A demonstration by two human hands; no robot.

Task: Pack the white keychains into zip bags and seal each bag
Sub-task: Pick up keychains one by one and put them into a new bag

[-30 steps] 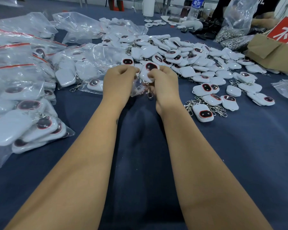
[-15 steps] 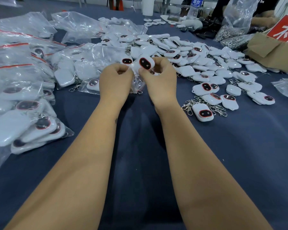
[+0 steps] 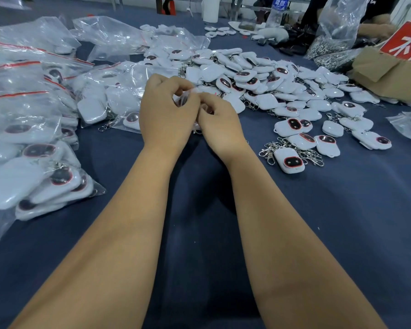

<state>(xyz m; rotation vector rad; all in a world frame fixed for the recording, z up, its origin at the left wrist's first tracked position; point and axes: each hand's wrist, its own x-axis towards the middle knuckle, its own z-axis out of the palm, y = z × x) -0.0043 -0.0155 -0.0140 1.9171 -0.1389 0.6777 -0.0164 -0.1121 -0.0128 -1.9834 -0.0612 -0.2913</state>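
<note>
My left hand [image 3: 166, 112] and my right hand [image 3: 220, 124] meet at the middle of the table, both pinching the top edge of a small clear zip bag [image 3: 196, 92]. The keychain inside is mostly hidden behind my fingers; only a dark patch shows between them. A big pile of loose white keychains [image 3: 266, 84] with dark red-rimmed faces and metal clips spreads behind and to the right of my hands. One loose keychain [image 3: 291, 161] lies nearest, right of my right wrist.
Filled zip bags [image 3: 33, 148] with red seal strips are heaped along the left. A cardboard box [image 3: 389, 72] with a red sign, a bag of metal clips [image 3: 330, 46] and another person's hand sit at the far right. Dark blue cloth [image 3: 342, 233] covers the table.
The white keychain held up in my right hand has gone down into the bag. Both hands have closed together on the bag's top edge.
</note>
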